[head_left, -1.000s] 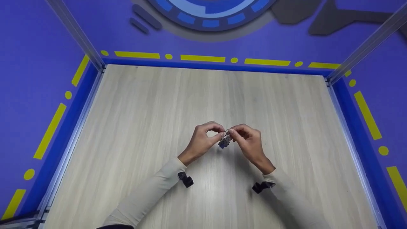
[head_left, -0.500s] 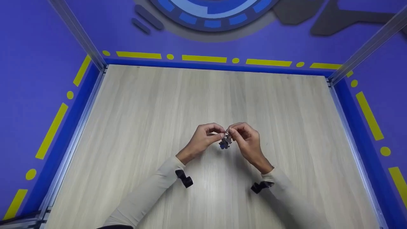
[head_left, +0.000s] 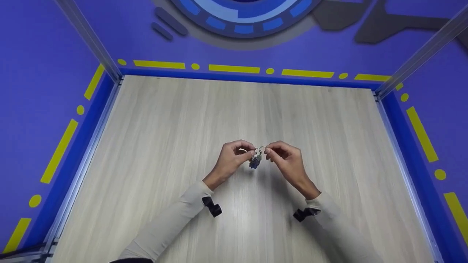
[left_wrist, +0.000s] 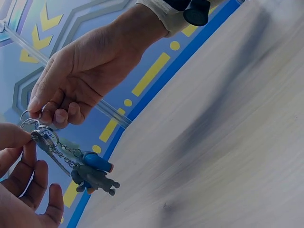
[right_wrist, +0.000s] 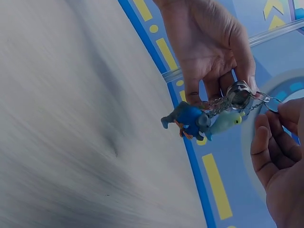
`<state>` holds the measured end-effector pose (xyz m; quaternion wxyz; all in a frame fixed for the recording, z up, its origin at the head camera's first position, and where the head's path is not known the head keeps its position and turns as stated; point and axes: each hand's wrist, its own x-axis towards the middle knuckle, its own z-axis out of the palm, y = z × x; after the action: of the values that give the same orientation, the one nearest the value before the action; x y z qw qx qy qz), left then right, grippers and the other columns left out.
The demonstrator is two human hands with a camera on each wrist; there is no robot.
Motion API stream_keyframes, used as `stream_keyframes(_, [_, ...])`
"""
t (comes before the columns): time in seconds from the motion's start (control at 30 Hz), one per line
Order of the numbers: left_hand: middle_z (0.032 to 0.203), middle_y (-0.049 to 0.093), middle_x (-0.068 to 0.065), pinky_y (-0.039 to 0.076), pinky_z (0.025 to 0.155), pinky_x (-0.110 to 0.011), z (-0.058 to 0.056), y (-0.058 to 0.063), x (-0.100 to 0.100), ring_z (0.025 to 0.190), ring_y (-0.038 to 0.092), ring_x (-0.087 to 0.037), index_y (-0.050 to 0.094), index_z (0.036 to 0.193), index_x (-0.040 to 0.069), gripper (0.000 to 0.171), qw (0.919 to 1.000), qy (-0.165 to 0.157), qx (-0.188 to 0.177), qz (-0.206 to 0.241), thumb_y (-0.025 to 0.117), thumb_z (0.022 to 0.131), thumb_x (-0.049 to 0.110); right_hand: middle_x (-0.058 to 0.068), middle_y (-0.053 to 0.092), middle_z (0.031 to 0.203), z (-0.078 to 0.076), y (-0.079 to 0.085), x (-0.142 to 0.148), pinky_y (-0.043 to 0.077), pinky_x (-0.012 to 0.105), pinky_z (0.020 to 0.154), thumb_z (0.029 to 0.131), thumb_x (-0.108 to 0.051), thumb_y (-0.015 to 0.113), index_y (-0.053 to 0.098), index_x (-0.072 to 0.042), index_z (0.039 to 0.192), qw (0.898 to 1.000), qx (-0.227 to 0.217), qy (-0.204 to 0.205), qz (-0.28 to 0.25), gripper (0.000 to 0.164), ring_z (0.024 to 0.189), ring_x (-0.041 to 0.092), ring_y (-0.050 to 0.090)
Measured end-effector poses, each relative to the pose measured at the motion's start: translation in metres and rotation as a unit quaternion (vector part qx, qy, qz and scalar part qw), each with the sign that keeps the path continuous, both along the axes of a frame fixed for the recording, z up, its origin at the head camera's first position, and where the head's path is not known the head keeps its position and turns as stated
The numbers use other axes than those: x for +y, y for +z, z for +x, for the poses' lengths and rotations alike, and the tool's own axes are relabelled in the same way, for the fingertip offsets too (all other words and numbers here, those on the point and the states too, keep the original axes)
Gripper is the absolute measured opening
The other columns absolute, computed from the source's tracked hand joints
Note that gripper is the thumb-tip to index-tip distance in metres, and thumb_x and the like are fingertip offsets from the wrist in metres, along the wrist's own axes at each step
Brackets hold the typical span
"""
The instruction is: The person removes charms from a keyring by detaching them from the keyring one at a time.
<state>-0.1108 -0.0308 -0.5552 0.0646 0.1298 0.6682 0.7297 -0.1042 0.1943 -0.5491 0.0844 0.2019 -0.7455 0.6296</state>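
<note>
Silvery metal rings [right_wrist: 239, 95] sit pinched between the thumb and fingertips of the left hand [head_left: 234, 155], whose remaining fingers are bent and spread slightly apart. Just beside it, the right hand [head_left: 289, 159] pinches a thin ring [right_wrist: 272, 104] linked to that bunch, so the keychain spans the narrow gap between the two hands. Short chains [right_wrist: 217, 105] hang from the rings, carrying a blue-and-grey figure [right_wrist: 192, 121] and a pale yellow-green figure [right_wrist: 225, 122] below the fingertips. Under both hands is a pale wood-grained tabletop [head_left: 164, 128], which the hands are held above; black wrist cameras [head_left: 212, 207] sit behind them at the sleeves' cuffs [head_left: 203, 187].
</note>
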Motion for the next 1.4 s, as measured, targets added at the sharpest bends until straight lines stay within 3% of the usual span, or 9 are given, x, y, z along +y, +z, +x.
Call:
stream_keyframes(0.23, [0.099,0.076,-0.006,0.061,0.087,-0.033,-0.004,0.007,-0.003,0.092,0.072,-0.019,0.079,0.104,-0.001,0.009,0.9997,0.016,0.003,-0.02,0.078,0.098,0.005,0.013,0.076,0.09,-0.001,0.004,0.0,0.056,0.021,0.068,0.102,0.006,0.074,0.079,0.002,0.102,1.0,0.009,-0.001,0.029,0.008,0.076,0.024,0.07])
stream_keyframes(0.57, [0.097,0.079,0.003,0.059,0.094,-0.041,-0.007,0.021,0.0,0.092,0.073,-0.015,0.083,0.101,0.005,0.006,0.9928,0.005,0.062,-0.102,0.079,0.099,0.009,0.01,0.076,0.087,-0.003,0.005,0.002,0.058,0.022,0.072,0.1,0.004,0.077,0.082,-0.006,0.098,0.998,0.044,-0.023,0.036,0.012,0.076,0.019,0.07])
stream_keyframes(0.67, [0.097,0.079,0.001,0.06,0.092,-0.04,-0.007,0.023,0.003,0.093,0.073,-0.016,0.083,0.102,0.004,0.006,0.9955,-0.002,0.048,-0.081,0.079,0.099,0.008,0.012,0.076,0.087,-0.003,0.003,0.0,0.059,0.023,0.071,0.101,0.004,0.076,0.08,-0.004,0.098,0.998,0.049,-0.031,0.023,0.01,0.075,0.02,0.07])
stream_keyframes(0.8, [0.102,0.078,-0.004,0.058,0.095,-0.035,-0.008,0.023,0.004,0.099,0.072,-0.02,0.08,0.108,0.0,0.012,0.9994,-0.023,-0.007,-0.025,0.08,0.097,0.006,0.013,0.075,0.088,0.0,0.001,-0.005,0.059,0.023,0.07,0.103,0.004,0.073,0.076,0.002,0.1,0.998,0.047,-0.045,0.002,0.004,0.073,0.022,0.069])
stream_keyframes(0.97, [0.105,0.077,-0.006,0.057,0.095,-0.032,-0.008,0.017,0.004,0.103,0.071,-0.02,0.079,0.11,-0.001,0.017,0.9973,-0.045,-0.057,0.011,0.08,0.094,0.003,0.015,0.074,0.089,0.004,-0.001,-0.009,0.059,0.025,0.069,0.105,0.007,0.069,0.072,0.005,0.102,0.998,0.037,-0.054,-0.014,0.004,0.073,0.022,0.068])
stream_keyframes(1.23, [0.104,0.075,-0.004,0.054,0.1,-0.038,-0.005,0.01,0.004,0.104,0.07,-0.021,0.077,0.108,-0.002,0.012,0.999,-0.032,-0.03,0.009,0.077,0.097,0.001,0.016,0.074,0.089,0.007,-0.003,-0.011,0.059,0.026,0.068,0.104,0.007,0.069,0.072,0.005,0.103,0.998,0.03,-0.045,-0.013,0.004,0.073,0.024,0.069])
stream_keyframes(1.4, [0.103,0.076,-0.005,0.055,0.095,-0.033,-0.003,0.011,0.003,0.1,0.07,-0.02,0.078,0.108,-0.002,0.01,0.9996,-0.009,-0.025,-0.004,0.078,0.099,0.003,0.016,0.073,0.089,0.007,-0.003,-0.009,0.059,0.026,0.068,0.104,0.006,0.07,0.073,0.002,0.102,0.999,0.027,-0.036,-0.009,0.006,0.075,0.018,0.069])
